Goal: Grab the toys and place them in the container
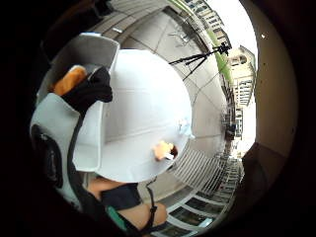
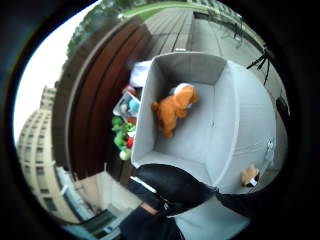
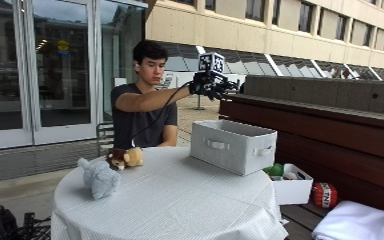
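- The gloved right hand [image 3: 210, 85] is seen raised in the air above the grey fabric box-shaped container [image 3: 234, 145], which stands on the round counter covered with a white cloth [image 3: 179, 200]; the fingers appear spread and relaxed, with nothing held between them.
- One orange-brown plush toy [image 2: 172, 109] already lies inside the container, on its floor near one end wall.
- The toys left to be moved lie on the far side of the counter from the container: a grey plush animal [image 3: 99, 177] near the counter's edge, and a small brown and tan plush toy [image 3: 125, 157] just behind it, close to or touching it.
- From the hand, these toys lie down and across the counter, towards the person's own body and away from the container; the bare hand is not clearly shown, so which hand is nearer cannot be told.
- The grey plush animal sits roughly upright; its long axis is judged to be near vertical.
- The stretch of counter between container and toys carries nothing, so no obstacle to the reach is judged likely.
- Beside the counter, a dark wooden bench [image 3: 325, 130] is seen, with a white open box of coloured toys [image 3: 290, 186] standing on its seat.
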A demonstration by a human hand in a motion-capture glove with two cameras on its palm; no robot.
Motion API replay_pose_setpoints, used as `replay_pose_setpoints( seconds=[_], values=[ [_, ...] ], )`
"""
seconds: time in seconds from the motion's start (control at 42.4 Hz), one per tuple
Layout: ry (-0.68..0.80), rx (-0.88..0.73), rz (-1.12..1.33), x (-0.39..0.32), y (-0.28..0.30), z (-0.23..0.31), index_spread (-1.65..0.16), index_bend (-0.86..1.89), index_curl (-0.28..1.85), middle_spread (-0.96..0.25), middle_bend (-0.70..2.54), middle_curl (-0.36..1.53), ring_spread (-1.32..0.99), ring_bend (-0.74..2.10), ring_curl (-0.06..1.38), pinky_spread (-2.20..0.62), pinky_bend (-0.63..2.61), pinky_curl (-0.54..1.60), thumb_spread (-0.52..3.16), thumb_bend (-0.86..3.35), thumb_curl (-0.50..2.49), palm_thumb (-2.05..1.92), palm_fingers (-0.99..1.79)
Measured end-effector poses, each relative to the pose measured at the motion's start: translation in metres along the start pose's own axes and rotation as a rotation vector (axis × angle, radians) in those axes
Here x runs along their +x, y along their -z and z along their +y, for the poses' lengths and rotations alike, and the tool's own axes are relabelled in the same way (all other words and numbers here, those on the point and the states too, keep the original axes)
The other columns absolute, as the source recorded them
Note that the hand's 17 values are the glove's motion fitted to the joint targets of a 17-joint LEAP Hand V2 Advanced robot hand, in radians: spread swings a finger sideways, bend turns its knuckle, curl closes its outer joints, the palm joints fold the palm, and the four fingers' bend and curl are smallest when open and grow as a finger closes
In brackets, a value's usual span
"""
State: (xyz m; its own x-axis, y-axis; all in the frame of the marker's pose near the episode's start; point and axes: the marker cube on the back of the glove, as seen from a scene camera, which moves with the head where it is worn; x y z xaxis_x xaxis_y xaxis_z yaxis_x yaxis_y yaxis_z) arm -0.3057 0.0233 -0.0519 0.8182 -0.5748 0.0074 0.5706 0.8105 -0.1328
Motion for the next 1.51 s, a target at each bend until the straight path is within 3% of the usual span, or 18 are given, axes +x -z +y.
replay_pose_setpoints(
  seconds=[0.141, 0.424, 0.754, 1.061, 1.202, 1.367, 1.509],
  values=[
    [-0.122, 0.071, 0.096, 0.070, 0.025, 0.051, -0.33, -0.01, 0.02, -0.02, 0.14, 0.37, -0.16, 0.92, 0.39, -0.03, 1.86, 0.51, 0.88, -0.12, 0.43, -0.12, 0.02],
    [-0.342, 0.075, 0.138, 0.190, 0.040, 0.134, -0.31, 0.01, 0.00, 0.06, 0.17, 0.34, -0.05, 0.91, 0.35, -0.02, 1.87, 0.52, 0.83, -0.11, 0.34, -0.13, 0.01],
    [-0.489, 0.025, 0.143, 0.269, -0.029, 0.215, -0.30, 0.01, 0.00, 0.07, 0.18, 0.33, -0.02, 0.88, 0.33, -0.02, 1.87, 0.52, 0.82, -0.11, 0.28, -0.13, 0.00],
    [-0.501, -0.035, 0.054, 0.307, -0.139, 0.228, -0.30, 0.00, -0.01, 0.06, 0.19, 0.34, -0.01, 0.88, 0.32, -0.02, 1.87, 0.52, 0.80, -0.11, 0.24, -0.15, 0.00],
    [-0.670, -0.021, 0.039, 0.323, -0.172, 0.217, -0.29, 0.00, -0.01, 0.05, 0.19, 0.34, 0.00, 0.87, 0.31, -0.01, 1.88, 0.53, 0.80, -0.11, 0.23, -0.14, 0.00],
    [-0.604, -0.134, 0.008, 0.358, -0.193, 0.199, -0.30, 0.01, -0.01, 0.04, 0.19, 0.34, 0.00, 0.86, 0.30, -0.01, 1.87, 0.53, 0.80, -0.11, 0.22, -0.14, 0.01],
    [-0.595, -0.042, 0.034, 0.398, -0.223, 0.167, -0.30, 0.01, 0.00, 0.02, 0.18, 0.34, -0.01, 0.85, 0.30, -0.01, 1.87, 0.52, 0.81, -0.11, 0.21, -0.13, 0.01]
  ],
)
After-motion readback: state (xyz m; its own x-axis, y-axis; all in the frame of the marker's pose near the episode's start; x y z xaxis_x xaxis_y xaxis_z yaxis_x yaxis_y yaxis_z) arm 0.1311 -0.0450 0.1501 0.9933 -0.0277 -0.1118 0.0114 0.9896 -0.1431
